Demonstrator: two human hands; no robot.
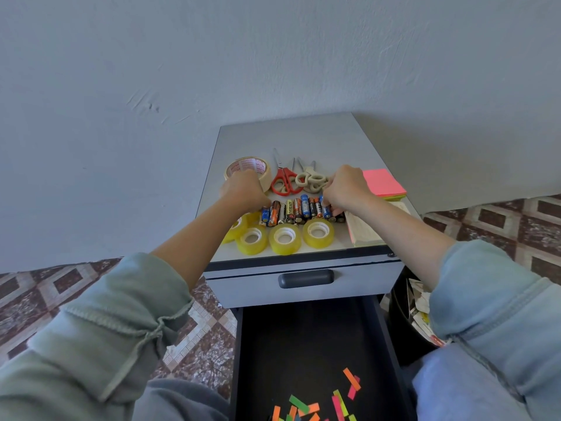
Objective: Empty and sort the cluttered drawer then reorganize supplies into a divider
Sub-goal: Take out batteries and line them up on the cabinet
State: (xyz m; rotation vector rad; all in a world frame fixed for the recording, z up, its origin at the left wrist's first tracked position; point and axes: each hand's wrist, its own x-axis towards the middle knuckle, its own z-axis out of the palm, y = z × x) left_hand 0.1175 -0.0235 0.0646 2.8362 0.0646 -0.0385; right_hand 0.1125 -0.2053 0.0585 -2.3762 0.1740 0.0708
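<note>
Where everything stands: grey cabinet top (288, 138) against a pale wall (151, 71); patterned floor tiles (45, 287) on both sides.
Left hand (243, 189): fingers curled down at the left end of the batteries (291, 211); pinching or only touching, cannot tell.
Wide tape roll (249, 167): behind the left hand.
Yellow tape rolls (284, 238): front edge, just before the batteries.
Red scissors (283, 182), beige scissors (312, 179): side by side behind the battery row.
Right hand (346, 189): fingers curled round batteries at the row's right end.
Sticky notes (382, 182): right edge, pink on top.
Drawer (303, 338): open below the top, dark inside, holding coloured paper strips (312, 405).
Bin (403, 323): right of the drawer, holding paper scraps.
</note>
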